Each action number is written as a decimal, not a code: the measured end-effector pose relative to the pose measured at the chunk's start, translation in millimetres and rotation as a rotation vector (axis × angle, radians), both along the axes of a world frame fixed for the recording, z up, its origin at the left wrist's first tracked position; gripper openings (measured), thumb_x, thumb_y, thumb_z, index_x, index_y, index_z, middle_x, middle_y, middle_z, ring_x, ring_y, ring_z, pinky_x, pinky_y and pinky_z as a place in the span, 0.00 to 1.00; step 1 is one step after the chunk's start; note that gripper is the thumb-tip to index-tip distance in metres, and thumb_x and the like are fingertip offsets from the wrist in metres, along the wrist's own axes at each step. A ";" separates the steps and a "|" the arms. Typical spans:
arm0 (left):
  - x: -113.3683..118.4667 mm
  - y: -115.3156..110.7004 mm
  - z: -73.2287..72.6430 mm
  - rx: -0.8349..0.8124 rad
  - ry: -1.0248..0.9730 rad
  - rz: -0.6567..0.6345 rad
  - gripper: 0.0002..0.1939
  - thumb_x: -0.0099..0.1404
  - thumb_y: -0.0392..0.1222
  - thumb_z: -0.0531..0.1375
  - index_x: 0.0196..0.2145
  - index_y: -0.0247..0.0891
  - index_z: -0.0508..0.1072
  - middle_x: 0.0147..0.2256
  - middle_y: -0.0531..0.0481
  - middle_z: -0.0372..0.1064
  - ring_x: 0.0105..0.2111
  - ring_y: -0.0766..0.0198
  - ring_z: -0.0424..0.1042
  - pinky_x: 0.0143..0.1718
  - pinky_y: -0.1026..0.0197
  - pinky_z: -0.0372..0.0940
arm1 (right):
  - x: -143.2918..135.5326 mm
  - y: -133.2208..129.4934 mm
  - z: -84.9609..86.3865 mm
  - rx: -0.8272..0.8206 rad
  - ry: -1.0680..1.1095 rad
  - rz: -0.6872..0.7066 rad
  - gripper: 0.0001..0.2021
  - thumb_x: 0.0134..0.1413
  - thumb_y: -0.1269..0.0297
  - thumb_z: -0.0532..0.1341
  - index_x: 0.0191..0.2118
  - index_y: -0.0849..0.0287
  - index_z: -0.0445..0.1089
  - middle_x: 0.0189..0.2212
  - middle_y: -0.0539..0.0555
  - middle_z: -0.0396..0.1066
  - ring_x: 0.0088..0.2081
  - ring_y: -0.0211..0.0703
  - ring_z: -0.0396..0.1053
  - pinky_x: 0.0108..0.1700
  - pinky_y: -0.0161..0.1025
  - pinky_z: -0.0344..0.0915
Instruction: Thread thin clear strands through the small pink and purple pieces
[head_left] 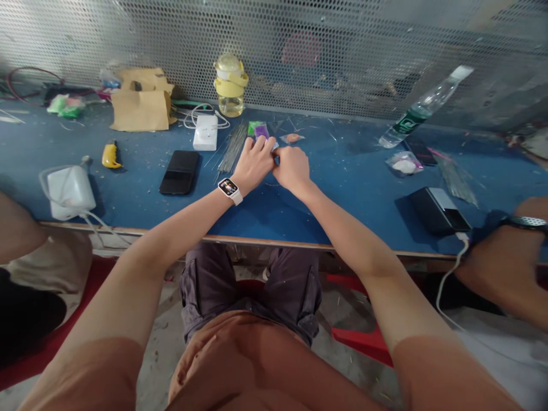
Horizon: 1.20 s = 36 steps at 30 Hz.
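Thin grey strips (232,149), one bundle, on the blue tabletop (274,220), beside the left hand (256,162); that hand and the right hand (294,166), fingers curled; what either grips, cannot tell; beyond, one purple packet (261,131), one green packet (252,127); farther, one yellow-banded drinking bottle (230,85).

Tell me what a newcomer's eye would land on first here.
First, the left hand, with a white watch on its wrist, and the right hand, close together over the middle of the blue table. Next, the yellow bottle behind them, near the mesh wall, and the clear bottle farther right.
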State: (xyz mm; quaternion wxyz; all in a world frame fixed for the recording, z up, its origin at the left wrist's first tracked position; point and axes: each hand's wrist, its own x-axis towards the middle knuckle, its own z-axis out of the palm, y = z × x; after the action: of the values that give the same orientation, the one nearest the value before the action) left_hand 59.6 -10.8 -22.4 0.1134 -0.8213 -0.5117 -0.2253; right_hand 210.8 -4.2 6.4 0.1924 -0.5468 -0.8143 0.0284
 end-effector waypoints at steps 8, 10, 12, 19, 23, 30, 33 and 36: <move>0.4 -0.8 1.0 0.028 0.000 -0.020 0.18 0.82 0.32 0.54 0.53 0.31 0.85 0.58 0.24 0.77 0.65 0.30 0.74 0.64 0.30 0.69 | -0.2 1.8 -2.3 0.014 0.009 -0.011 0.13 0.72 0.71 0.63 0.50 0.60 0.88 0.42 0.66 0.87 0.48 0.66 0.86 0.52 0.54 0.79; 0.4 0.0 0.5 0.026 0.010 -0.020 0.18 0.82 0.32 0.54 0.52 0.31 0.85 0.58 0.24 0.77 0.64 0.30 0.74 0.63 0.30 0.69 | -0.2 2.2 -2.3 0.012 0.011 -0.008 0.14 0.72 0.72 0.63 0.50 0.61 0.88 0.42 0.66 0.87 0.48 0.66 0.86 0.52 0.54 0.79; 0.1 1.4 -0.7 0.037 0.008 -0.019 0.19 0.82 0.32 0.53 0.52 0.31 0.85 0.58 0.25 0.77 0.64 0.31 0.75 0.63 0.31 0.69 | -0.4 2.4 -2.4 0.009 0.011 -0.011 0.14 0.71 0.73 0.63 0.51 0.61 0.88 0.42 0.66 0.87 0.48 0.66 0.86 0.52 0.54 0.79; -1.4 5.3 -5.7 0.075 0.013 -0.007 0.19 0.82 0.32 0.53 0.55 0.32 0.84 0.57 0.27 0.78 0.64 0.33 0.75 0.63 0.32 0.70 | 0.8 4.1 -5.2 0.031 0.030 -0.002 0.12 0.72 0.70 0.64 0.48 0.61 0.88 0.40 0.66 0.87 0.48 0.65 0.86 0.51 0.53 0.79; -1.1 3.6 -3.7 0.051 0.028 0.003 0.17 0.83 0.33 0.54 0.54 0.32 0.84 0.57 0.26 0.77 0.64 0.33 0.75 0.64 0.32 0.70 | 1.9 5.3 -6.1 0.018 0.018 0.006 0.14 0.72 0.69 0.63 0.49 0.60 0.88 0.42 0.66 0.87 0.49 0.65 0.86 0.51 0.52 0.79; -3.5 -0.9 1.2 0.020 -0.033 -0.003 0.17 0.80 0.34 0.56 0.56 0.32 0.84 0.59 0.26 0.78 0.66 0.30 0.74 0.66 0.30 0.68 | 3.2 7.3 -11.0 0.035 0.038 0.009 0.15 0.75 0.64 0.62 0.51 0.59 0.88 0.41 0.65 0.88 0.49 0.64 0.85 0.50 0.51 0.78; -5.3 -3.1 2.3 -0.013 -0.011 0.018 0.16 0.79 0.34 0.57 0.55 0.31 0.84 0.62 0.25 0.76 0.68 0.28 0.73 0.68 0.30 0.67 | 3.3 6.4 -10.9 0.022 0.033 0.004 0.14 0.76 0.64 0.63 0.50 0.58 0.88 0.43 0.65 0.88 0.48 0.62 0.85 0.50 0.49 0.77; -5.4 -3.8 2.8 -0.028 0.014 0.038 0.16 0.80 0.34 0.57 0.54 0.32 0.84 0.63 0.25 0.76 0.68 0.29 0.72 0.68 0.30 0.67 | 2.7 4.8 -9.4 0.008 0.033 -0.002 0.13 0.75 0.65 0.63 0.50 0.59 0.88 0.44 0.66 0.88 0.48 0.63 0.85 0.50 0.49 0.76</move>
State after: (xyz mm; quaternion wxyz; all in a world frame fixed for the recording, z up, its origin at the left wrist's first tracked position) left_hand 54.2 -14.6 -19.6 0.1100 -0.8144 -0.5296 -0.2102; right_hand 213.4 0.6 -3.0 0.2081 -0.5462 -0.8107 0.0340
